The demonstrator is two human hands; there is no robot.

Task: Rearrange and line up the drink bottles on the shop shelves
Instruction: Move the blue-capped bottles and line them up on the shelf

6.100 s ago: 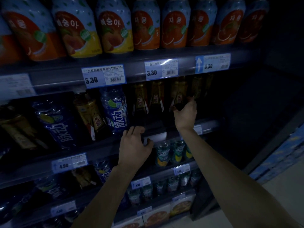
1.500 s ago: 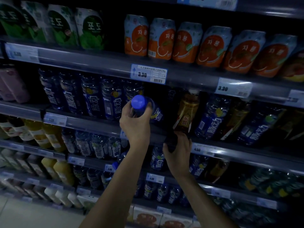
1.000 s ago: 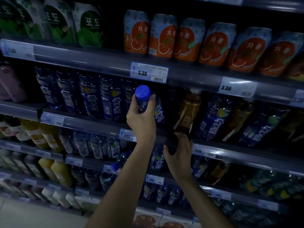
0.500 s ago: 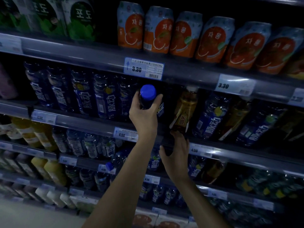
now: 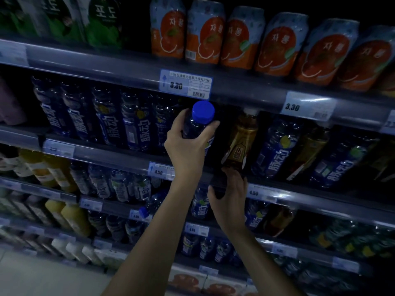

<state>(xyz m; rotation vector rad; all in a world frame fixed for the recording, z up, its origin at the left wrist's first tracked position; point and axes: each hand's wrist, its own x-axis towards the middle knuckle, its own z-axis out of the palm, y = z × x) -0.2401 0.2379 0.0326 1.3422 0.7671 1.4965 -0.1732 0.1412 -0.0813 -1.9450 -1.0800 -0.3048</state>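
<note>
In the head view, a blue-capped bottle [image 5: 202,113] is clamped at its shoulder by the left hand [image 5: 188,150], fingers and thumb curled round it; it is held tilted just in front of the middle shelf [image 5: 111,155], at the gap between the blue row and an amber tea bottle [image 5: 242,139]; the base of that amber bottle is gripped by the right hand [image 5: 229,197], though its fingertips are lost in shadow; the step in hand is judged to be the slotting of the blue bottle into the gap; this would be done well if the base were set down first, the bottle brought upright with its label forward and its front lined up with its neighbours, the amber bottle being steadied clear of it; five blue-labelled bottles [image 5: 111,122] are counted left of the gap; two more blue ones and at least one further amber one are seen mixed to the right; six orange cans [image 5: 205,33] are counted on the shelf above, a possible seventh being cut off at the edge; two price tags [image 5: 184,84] marked 3.30 are fixed below them.
</note>
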